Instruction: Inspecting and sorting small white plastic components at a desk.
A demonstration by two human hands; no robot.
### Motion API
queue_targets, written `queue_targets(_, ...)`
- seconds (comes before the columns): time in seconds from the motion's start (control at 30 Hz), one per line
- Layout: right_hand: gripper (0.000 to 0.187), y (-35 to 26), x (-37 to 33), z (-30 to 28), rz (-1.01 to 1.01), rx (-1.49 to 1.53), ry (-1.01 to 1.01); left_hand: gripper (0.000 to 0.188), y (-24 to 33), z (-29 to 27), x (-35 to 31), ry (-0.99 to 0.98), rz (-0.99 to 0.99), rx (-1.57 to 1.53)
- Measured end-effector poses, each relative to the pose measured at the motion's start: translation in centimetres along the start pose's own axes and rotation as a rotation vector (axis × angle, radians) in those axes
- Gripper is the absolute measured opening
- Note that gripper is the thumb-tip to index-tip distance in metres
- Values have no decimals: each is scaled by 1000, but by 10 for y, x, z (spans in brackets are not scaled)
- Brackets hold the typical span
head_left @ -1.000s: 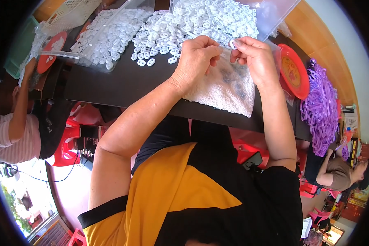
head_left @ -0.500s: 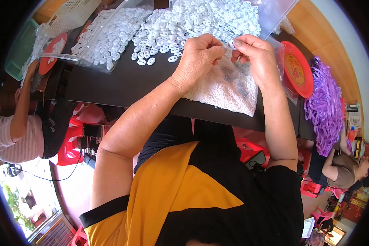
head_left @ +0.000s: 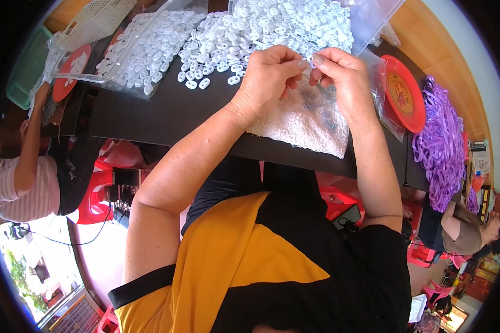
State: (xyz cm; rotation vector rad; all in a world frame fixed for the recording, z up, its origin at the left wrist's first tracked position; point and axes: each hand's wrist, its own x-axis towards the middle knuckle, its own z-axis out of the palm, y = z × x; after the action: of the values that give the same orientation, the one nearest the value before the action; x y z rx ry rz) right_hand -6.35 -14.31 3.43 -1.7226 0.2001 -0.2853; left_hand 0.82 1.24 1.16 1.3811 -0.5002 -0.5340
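Observation:
My left hand [head_left: 266, 80] is closed in a pinch over the far part of the table; what its fingertips hold, if anything, is too small to make out. Right beside it, my right hand [head_left: 340, 83] pinches a small white oval plastic piece [head_left: 311, 62] between thumb and fingers, mostly covered by the fingertips. Both sets of fingertips nearly meet at this piece. Beneath the hands lies a pale towel [head_left: 303, 132], with small greyish bits scattered on it. Beyond them spreads a large heap of white oval pieces with two holes [head_left: 278, 28].
More white pieces fill a clear plastic bin [head_left: 144, 55] at left. A red plate [head_left: 404, 94] and a pile of purple ribbon [head_left: 439, 144] lie at right. One person sits at far left, another at far right. The dark table [head_left: 144, 119] ends near my lap.
My right hand has shifted slightly left, closer to my left hand, and its fingertips now cover more of the white piece. The person at right has moved an arm.

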Motion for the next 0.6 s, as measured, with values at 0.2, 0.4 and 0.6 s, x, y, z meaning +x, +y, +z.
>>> queue_targets(0.2,15,1,-2,0,-9,12,35,17,1,2,0,-14,-31,-16)
queue_targets(0.4,15,1,-5,5,-11,-9,18,15,0,1,-1,-6,-26,-7)
queue_targets(0.6,17,3,-6,19,-64,105,62,12,-3,4,-2,38,3,-92)
